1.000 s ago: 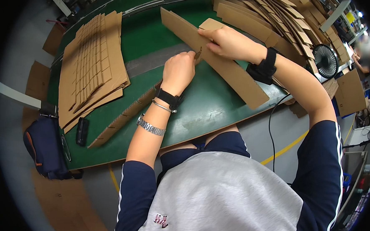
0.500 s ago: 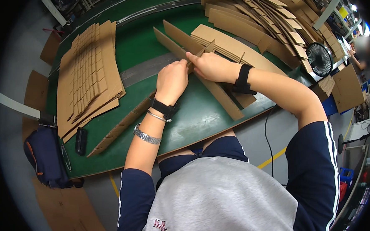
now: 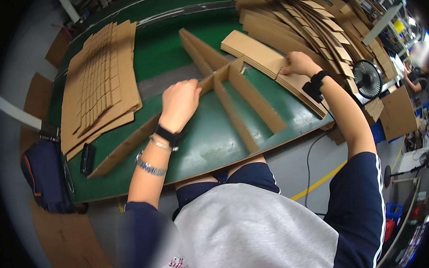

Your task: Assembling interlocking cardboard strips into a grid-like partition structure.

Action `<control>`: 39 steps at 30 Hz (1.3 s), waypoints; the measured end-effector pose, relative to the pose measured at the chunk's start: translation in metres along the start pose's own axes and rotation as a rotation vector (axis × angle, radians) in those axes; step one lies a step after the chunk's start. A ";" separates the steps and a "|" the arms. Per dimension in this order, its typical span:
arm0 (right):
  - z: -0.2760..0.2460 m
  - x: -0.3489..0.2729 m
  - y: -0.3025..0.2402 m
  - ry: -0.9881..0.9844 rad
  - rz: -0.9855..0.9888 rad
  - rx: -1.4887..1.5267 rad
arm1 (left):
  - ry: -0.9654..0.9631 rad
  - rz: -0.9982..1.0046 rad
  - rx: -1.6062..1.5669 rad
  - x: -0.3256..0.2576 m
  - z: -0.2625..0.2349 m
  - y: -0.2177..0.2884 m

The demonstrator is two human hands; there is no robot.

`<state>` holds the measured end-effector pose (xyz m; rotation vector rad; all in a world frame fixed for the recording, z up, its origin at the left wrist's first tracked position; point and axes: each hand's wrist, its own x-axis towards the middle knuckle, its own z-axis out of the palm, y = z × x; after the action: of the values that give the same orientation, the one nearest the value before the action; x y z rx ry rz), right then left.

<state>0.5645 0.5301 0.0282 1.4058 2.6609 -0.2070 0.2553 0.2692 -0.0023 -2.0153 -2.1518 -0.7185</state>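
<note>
A long cardboard divider strip (image 3: 128,147) stands on edge across the green table, running from the near left up to the middle. My left hand (image 3: 180,103) is closed around its upper edge. Two crossing cardboard strips (image 3: 235,116) are slotted over the long one, also on edge, with their near ends toward me. To the right lies a flat stack of cardboard strips (image 3: 259,54). My right hand (image 3: 300,64) is at this stack, fingers pinched at the edge of a strip by a slot; the fingertips are partly hidden.
Slotted cardboard sheets (image 3: 100,81) are piled on the left, beside a small black object (image 3: 87,159). Many standing partitions (image 3: 310,22) crowd the far right. A small black fan (image 3: 367,79) stands at the right edge, and a dark blue bag (image 3: 47,176) hangs at the left.
My right hand has left the crossing strips and moved right to the flat stack. My left hand has slid slightly left and down along the long strip. The crossing strips now stand apart.
</note>
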 end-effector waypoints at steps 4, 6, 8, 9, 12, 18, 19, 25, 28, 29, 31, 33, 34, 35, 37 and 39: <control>-0.008 0.002 0.009 0.106 -0.010 -0.015 | 0.053 0.044 -0.030 0.019 0.016 0.009; -0.025 0.004 0.004 0.181 -0.030 0.047 | 0.012 -0.005 -0.058 0.024 0.019 0.008; -0.050 0.004 0.019 0.377 -0.130 -0.042 | -0.001 -0.020 -0.061 0.026 0.009 0.011; -0.077 -0.006 0.002 0.519 -0.230 -0.040 | -0.030 -0.043 -0.059 0.021 0.002 0.009; -0.150 -0.027 -0.044 0.756 -0.302 0.086 | -0.062 -0.048 -0.061 0.009 -0.013 -0.002; -0.088 -0.037 -0.189 0.503 -0.596 0.396 | 0.037 -0.026 -0.105 -0.001 -0.002 -0.004; -0.061 -0.035 -0.202 0.507 -0.631 0.421 | 0.069 -0.011 -0.129 0.000 0.002 -0.003; -0.034 -0.042 -0.215 0.288 -0.546 0.371 | 0.051 -0.010 -0.130 -0.004 0.003 -0.004; -0.032 -0.040 -0.207 0.297 -0.532 0.289 | 0.061 -0.020 -0.143 -0.005 0.003 -0.004; -0.032 -0.040 -0.206 0.328 -0.544 0.258 | 0.063 -0.018 -0.142 -0.006 0.004 -0.006; -0.034 -0.039 -0.207 0.303 -0.543 0.270 | 0.066 -0.019 -0.144 -0.006 0.005 -0.008; -0.035 -0.038 -0.209 0.278 -0.540 0.287 | 0.054 -0.022 -0.133 -0.005 0.002 -0.009; -0.035 -0.036 -0.210 0.310 -0.563 0.293 | 0.051 -0.022 -0.133 -0.005 0.002 -0.009; -0.034 -0.036 -0.212 0.342 -0.587 0.300 | 0.058 -0.019 -0.146 -0.006 0.003 -0.008; -0.034 -0.038 -0.215 0.326 -0.573 0.274 | 0.060 -0.017 -0.157 -0.006 0.003 -0.008; -0.030 -0.036 -0.216 0.311 -0.554 0.250 | 0.067 -0.007 -0.140 -0.003 0.004 -0.007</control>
<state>0.4050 0.3856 0.0773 0.7571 3.3347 -0.4123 0.2502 0.2675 -0.0087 -2.0182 -2.1279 -0.9485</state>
